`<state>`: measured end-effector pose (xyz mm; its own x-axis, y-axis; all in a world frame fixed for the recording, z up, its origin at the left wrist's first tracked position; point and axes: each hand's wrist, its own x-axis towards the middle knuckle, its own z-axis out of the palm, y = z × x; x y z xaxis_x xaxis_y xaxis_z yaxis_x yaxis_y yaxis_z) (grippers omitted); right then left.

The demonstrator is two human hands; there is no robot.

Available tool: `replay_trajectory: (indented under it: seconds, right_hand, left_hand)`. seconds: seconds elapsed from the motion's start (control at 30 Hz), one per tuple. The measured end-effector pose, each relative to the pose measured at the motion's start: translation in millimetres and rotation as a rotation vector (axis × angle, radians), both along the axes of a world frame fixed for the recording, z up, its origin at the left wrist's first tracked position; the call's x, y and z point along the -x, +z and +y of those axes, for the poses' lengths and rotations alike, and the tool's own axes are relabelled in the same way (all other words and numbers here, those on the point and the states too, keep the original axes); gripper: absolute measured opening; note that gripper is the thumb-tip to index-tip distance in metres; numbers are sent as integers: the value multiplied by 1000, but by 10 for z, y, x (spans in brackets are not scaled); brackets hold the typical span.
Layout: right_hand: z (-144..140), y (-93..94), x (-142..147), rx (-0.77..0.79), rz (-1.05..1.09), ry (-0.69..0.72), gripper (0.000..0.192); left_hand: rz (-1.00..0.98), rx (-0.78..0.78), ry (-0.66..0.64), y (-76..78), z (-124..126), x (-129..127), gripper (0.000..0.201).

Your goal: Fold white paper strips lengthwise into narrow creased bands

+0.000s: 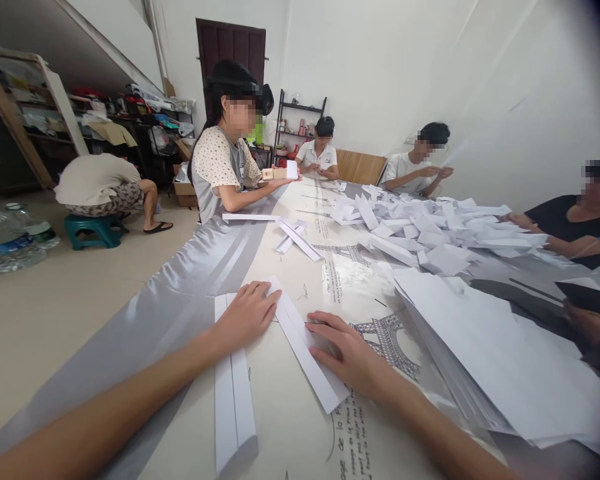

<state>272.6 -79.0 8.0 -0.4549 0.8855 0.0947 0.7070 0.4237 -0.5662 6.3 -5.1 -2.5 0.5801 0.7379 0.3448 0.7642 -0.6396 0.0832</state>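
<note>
— Folded paper strip [305, 347]: where does it lie?
— On the tabletop [285, 427], beside a stack of white sheets [490, 353].
— And the hands?
— Left hand [247, 313] flat, fingers together, pressing its upper end; right hand [347, 353] flat, fingers slightly spread, pressing its lower part.
</note>
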Motion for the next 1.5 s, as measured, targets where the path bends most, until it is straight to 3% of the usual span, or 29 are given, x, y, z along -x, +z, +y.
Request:
replay_trajectory:
  seconds: [0.2,0.5,0.7,1.03,1.5]
  right_hand:
    - [-10,-6,13,-33,3,-2,42]
    - [-37,45,62,-82,24,197,45]
    - [-37,54,77,-101,39,198,43]
    - [-66,110,141,-133,39,262,31]
    - [-56,121,144,-131,28,291,31]
  left_hand:
    - [-79,63,-32,-7,0,30,38]
    - [-130,71,-87,-88,33,46,39]
    - [-105,91,-70,-83,36,36,41]
    - [-90,112,-149,37,-2,69,42]
    - [-81,94,-212,-31,53,67,45]
